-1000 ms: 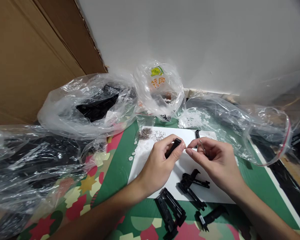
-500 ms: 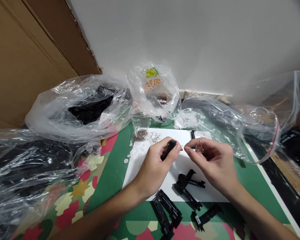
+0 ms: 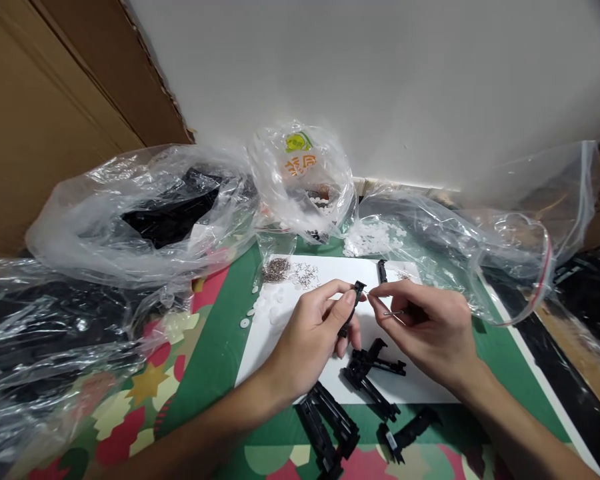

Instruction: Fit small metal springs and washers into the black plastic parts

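My left hand (image 3: 320, 327) is closed around a slim black plastic part (image 3: 357, 297), which stands upright between thumb and fingers. Pinched close to its upper end, my right hand (image 3: 425, 323) has something small and thin at its fingertips, too fine to name. A thin metal rod (image 3: 394, 313) also sticks out from between the fingers of that hand. Below both hands, several black plastic parts (image 3: 373, 380) lie in a loose heap on a white sheet (image 3: 270, 360). Another black part (image 3: 382, 271) rests behind the right fingertips.
Small metal pieces (image 3: 276, 269) lie piled on the sheet's far left, with white discs (image 3: 273, 307) nearby. More black parts (image 3: 330, 427) sit at the near edge. Clear plastic bags (image 3: 300, 180) line the wall, one with white pieces (image 3: 373, 237) at its mouth.
The black part in my left hand has turned, so its upper end now faces my right fingertips. The metal rod in my right hand has swung from upright to nearly level.
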Available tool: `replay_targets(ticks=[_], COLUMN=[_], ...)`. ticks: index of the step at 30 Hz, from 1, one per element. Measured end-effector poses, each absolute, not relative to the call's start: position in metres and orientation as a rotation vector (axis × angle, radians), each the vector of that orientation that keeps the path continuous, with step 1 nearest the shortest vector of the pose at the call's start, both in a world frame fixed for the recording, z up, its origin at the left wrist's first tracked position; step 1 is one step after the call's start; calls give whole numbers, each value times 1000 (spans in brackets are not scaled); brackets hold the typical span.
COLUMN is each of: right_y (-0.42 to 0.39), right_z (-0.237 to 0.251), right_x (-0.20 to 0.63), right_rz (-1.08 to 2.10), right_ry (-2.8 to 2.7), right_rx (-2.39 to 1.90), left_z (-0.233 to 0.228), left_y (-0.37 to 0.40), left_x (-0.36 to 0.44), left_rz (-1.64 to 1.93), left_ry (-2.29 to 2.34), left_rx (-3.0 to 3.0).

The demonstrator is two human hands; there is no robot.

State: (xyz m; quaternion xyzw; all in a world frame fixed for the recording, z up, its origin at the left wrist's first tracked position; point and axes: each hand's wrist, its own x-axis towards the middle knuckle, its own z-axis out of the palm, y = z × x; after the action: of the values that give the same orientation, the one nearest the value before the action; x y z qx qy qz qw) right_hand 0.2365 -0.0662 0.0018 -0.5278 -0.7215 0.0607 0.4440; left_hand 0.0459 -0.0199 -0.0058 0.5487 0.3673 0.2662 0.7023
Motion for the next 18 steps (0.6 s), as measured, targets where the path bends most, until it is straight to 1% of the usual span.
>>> replay_targets(ticks=[11,18], right_y=[-68,-69], right_z=[-4,-7], right_x=[235,235], right_rz=[248,88], right_ry=[-1710,-1758], right_rx=[-1417,-1373], left_z=[-9,-7], left_y=[-22,-23], left_x=[49,49], left_rz=[582,532], left_ry=[784,792], left_rx=[1258,1193])
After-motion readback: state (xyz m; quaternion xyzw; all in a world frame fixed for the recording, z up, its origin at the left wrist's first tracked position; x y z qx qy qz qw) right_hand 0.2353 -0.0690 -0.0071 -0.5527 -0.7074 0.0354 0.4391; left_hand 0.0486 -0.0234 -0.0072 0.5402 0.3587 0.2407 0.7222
